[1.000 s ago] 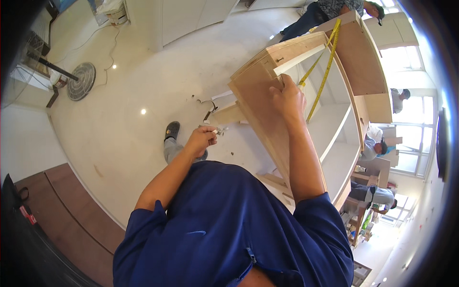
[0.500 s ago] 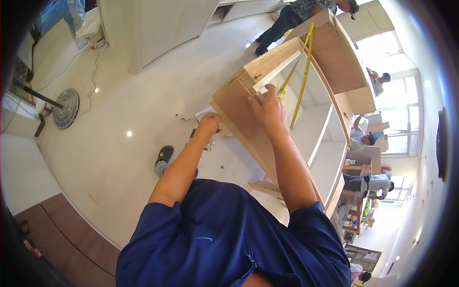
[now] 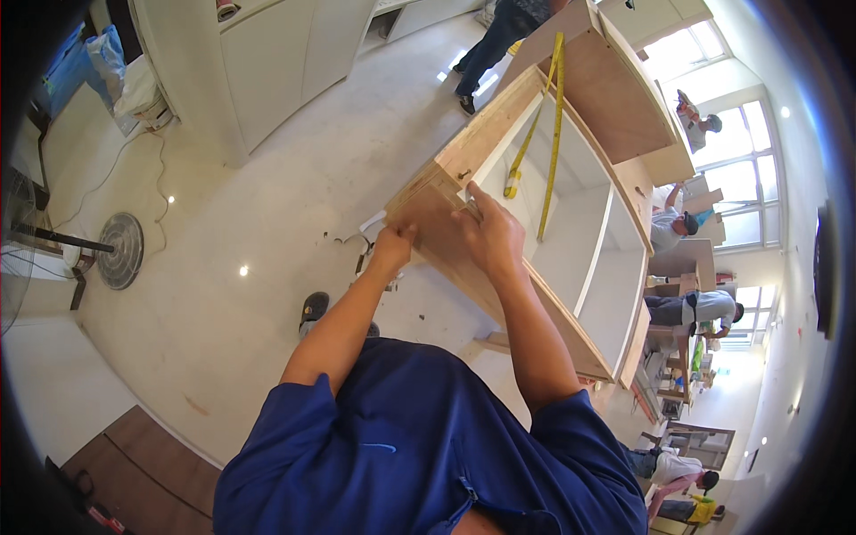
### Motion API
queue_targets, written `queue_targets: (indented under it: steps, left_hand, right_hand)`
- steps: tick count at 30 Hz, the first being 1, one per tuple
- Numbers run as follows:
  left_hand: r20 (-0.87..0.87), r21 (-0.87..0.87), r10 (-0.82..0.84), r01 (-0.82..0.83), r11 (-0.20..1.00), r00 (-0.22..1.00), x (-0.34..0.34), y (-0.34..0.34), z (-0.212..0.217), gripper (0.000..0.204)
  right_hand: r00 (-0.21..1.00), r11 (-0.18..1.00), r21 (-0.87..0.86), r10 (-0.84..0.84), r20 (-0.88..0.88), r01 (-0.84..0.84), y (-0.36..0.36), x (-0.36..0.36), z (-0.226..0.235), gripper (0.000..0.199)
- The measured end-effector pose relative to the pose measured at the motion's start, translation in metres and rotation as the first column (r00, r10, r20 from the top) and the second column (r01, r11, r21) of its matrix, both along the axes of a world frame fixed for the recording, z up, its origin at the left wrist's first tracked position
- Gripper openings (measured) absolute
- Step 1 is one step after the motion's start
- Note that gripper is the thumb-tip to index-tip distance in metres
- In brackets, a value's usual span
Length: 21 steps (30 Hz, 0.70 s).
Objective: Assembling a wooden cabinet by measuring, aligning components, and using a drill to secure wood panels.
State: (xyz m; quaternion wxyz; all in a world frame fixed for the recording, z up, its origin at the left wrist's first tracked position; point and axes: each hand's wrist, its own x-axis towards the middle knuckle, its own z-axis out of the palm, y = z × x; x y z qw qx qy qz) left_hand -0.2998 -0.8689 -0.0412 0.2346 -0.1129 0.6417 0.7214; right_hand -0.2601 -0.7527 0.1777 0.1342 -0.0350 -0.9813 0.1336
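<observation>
A wooden cabinet carcass (image 3: 437,218) with a white interior stands tilted across the view in front of me. My left hand (image 3: 392,248) is closed at its lower left corner, fingertips against the edge; what they pinch, if anything, is hidden. My right hand (image 3: 496,235) is at the cabinet's near wooden side, beside the front opening. Thumb and index finger close around a small light piece of wood (image 3: 470,210) at that edge. A yellow measuring tape (image 3: 553,134) hangs folded over the cabinet's far edge, its end dangling in the opening.
Another wooden cabinet (image 3: 615,98) stands directly behind. A fan with a round base (image 3: 120,251) is on the left, its cord along the floor. Scraps (image 3: 366,254) lie near my shoe (image 3: 314,307). Several people work around benches at right; one person (image 3: 486,53) stands at the top.
My right hand has lowered from above the cabinet edge onto its wooden side. My left hand has shifted slightly down. The view has turned a little, and the person at the top has moved.
</observation>
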Motion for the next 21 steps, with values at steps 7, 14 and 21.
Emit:
queue_targets:
  steps: [7, 14, 21]
  left_hand:
    - [-0.089, -0.177, -0.162, 0.144, 0.974, 0.983, -0.010, -0.014, 0.010, 0.043]
    - [-0.188, -0.391, -0.387, 0.292, 0.873, 0.903, -0.020, -0.028, 0.019, 0.049]
    - [-0.130, -0.330, -0.388, 0.329, 0.885, 0.913, -0.028, -0.028, 0.005, 0.047]
  right_hand:
    - [1.000, 1.000, 0.006, 0.001, 0.019, -0.001, -0.004, -0.002, 0.007, 0.050]
    - [0.999, 0.999, -0.038, -0.024, 0.041, 0.026, -0.005, -0.002, 0.009, 0.050]
    - [0.995, 0.995, -0.049, -0.078, 0.067, 0.081, -0.009, -0.001, 0.011, 0.050]
